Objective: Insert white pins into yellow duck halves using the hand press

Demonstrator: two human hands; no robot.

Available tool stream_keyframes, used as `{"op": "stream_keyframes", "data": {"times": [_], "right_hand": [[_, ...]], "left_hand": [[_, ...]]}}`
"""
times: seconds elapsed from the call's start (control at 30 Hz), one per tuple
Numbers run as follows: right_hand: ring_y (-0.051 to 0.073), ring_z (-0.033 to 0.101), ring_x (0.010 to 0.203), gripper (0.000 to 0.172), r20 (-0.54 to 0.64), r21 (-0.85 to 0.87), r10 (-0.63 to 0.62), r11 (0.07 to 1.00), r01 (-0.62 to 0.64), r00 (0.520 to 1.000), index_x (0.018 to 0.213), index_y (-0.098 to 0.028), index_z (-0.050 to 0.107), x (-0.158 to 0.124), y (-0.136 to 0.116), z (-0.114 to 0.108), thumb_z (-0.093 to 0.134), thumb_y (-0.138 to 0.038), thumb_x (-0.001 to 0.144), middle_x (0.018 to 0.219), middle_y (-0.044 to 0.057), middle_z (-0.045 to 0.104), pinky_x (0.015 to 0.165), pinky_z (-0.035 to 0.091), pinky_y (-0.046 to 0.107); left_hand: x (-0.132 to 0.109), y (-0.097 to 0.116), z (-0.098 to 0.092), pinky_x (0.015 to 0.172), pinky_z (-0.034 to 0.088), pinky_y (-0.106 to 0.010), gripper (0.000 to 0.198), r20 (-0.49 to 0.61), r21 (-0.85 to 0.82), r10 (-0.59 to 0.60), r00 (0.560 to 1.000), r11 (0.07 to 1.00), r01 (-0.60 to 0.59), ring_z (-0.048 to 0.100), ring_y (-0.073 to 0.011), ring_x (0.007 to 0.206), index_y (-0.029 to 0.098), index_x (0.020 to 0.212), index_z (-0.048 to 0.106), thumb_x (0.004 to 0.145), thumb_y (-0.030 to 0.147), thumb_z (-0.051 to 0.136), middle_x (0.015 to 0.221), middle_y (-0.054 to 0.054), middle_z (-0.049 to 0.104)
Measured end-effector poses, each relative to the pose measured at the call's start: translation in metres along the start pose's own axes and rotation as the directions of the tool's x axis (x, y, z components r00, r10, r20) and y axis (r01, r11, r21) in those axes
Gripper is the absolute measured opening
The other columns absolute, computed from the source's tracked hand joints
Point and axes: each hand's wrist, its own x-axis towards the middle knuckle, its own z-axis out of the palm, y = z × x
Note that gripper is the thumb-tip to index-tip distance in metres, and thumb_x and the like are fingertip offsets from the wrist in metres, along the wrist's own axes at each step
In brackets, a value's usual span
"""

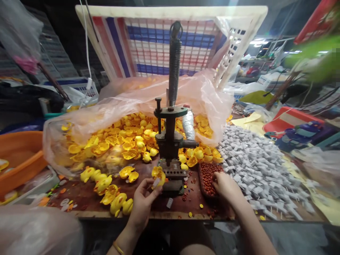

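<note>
My left hand (pixel 145 198) pinches a hollow yellow toy duck half (pixel 158 176), with a small pale piece against its open side. This is just in front of a dark hand press (pixel 170 141) with a spring-wound lever. Over to the right, my right hand (pixel 225 186) has its fingers curled down at the edge of a tray (pixel 201 184) of small red beads (pixel 211 173). Its fingertips are partly hidden, so what they pinch cannot be made out. A small grey-white block (pixel 169 203) lies on the table between my hands.
Yellow duck shells (pixel 119 138) spill from a clear plastic bag (pixel 212 95) before a tilted white basket (pixel 170 11). Several duck pieces (pixel 110 194) line the table's left front. Grey-white blocks (pixel 255 166) heap at right. An orange basin (pixel 23 156) stands far left.
</note>
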Motion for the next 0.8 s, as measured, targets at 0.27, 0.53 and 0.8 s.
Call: {"op": "stream_keyframes", "data": {"times": [0.27, 0.53, 0.8], "right_hand": [[0.022, 0.065, 0.071, 0.018, -0.138, 0.402, -0.042, 0.911, 0.094, 0.99, 0.07, -0.017, 0.064, -0.002, -0.022, -0.003, 0.053, -0.026, 0.081, 0.075, 0.009, 0.07, 0.067, 0.044, 0.029], [0.024, 0.065, 0.079, 0.025, -0.292, 0.814, 0.121, 0.552, 0.18, 0.949, 0.079, -0.017, 0.068, -0.011, -0.05, -0.007, 0.06, -0.039, 0.07, 0.083, 0.009, 0.072, 0.078, 0.049, 0.036], [0.019, 0.059, 0.07, 0.025, -0.313, 0.885, 0.033, 0.372, 0.279, 0.949, 0.075, -0.017, 0.061, -0.018, -0.085, -0.008, 0.059, -0.042, 0.077, 0.073, 0.006, 0.065, 0.065, 0.048, 0.029]], "left_hand": [[0.003, 0.013, 0.001, 0.063, 0.052, -0.02, 0.038, -0.04, -0.209, -0.164, 0.986, 0.966, 0.152, 0.064, -0.0125, 0.066, 0.013, 0.079, 0.067, 0.052, 0.029, 0.089, 0.072, -0.002, 0.069], [0.002, 0.015, 0.001, 0.071, 0.055, -0.02, 0.043, -0.085, -0.298, -0.18, 0.98, 0.943, 0.147, 0.067, -0.0135, 0.075, 0.013, 0.087, 0.073, 0.05, 0.027, 0.09, 0.086, -0.005, 0.074], [0.005, 0.013, 0.0, 0.065, 0.055, -0.019, 0.04, -0.07, -0.366, -0.188, 0.98, 0.919, 0.15, 0.065, -0.011, 0.067, 0.013, 0.085, 0.073, 0.051, 0.025, 0.09, 0.079, -0.002, 0.071]]}}
